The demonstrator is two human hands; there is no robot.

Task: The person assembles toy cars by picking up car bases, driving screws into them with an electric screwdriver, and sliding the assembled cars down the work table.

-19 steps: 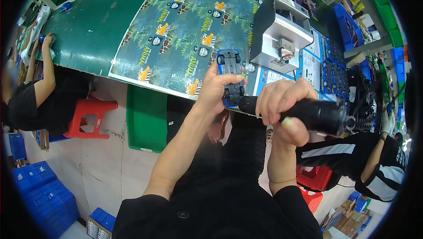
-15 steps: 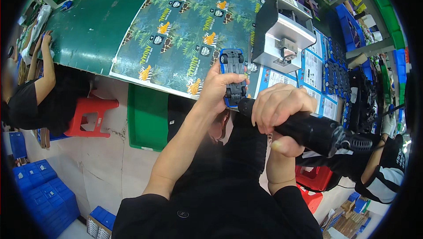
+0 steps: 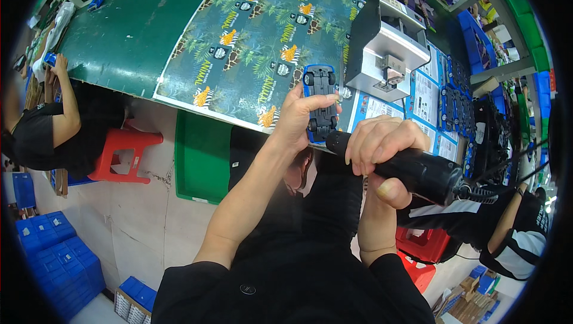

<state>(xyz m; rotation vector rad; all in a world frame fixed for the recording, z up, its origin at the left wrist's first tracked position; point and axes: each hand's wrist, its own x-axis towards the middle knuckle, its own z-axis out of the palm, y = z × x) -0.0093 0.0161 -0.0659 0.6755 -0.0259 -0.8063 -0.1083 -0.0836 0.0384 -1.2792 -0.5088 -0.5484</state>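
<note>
A blue toy car (image 3: 322, 88) lies upside down, its black underside and wheels facing up, at the table's near edge. My left hand (image 3: 298, 115) is closed around it, the thumb across the underside and the fingers mostly hidden beneath. My right hand (image 3: 385, 151) grips a black electric screwdriver (image 3: 424, 174), held slanting with its cord trailing off to the right. The screwdriver's nose meets or sits just beside the car's near end; whether its bit touches a screw is hidden.
A metal machine (image 3: 388, 55) stands right of the car on the patterned sheet (image 3: 245, 49). Rows of blue toy cars (image 3: 456, 106) lie at the right. Below the table edge is a green bin (image 3: 200, 157). A co-worker's arm (image 3: 68, 106) handles something blue at far left.
The view has shifted slightly. The screwdriver's rear end has risen a little. The co-worker at far left now holds up a blue item.
</note>
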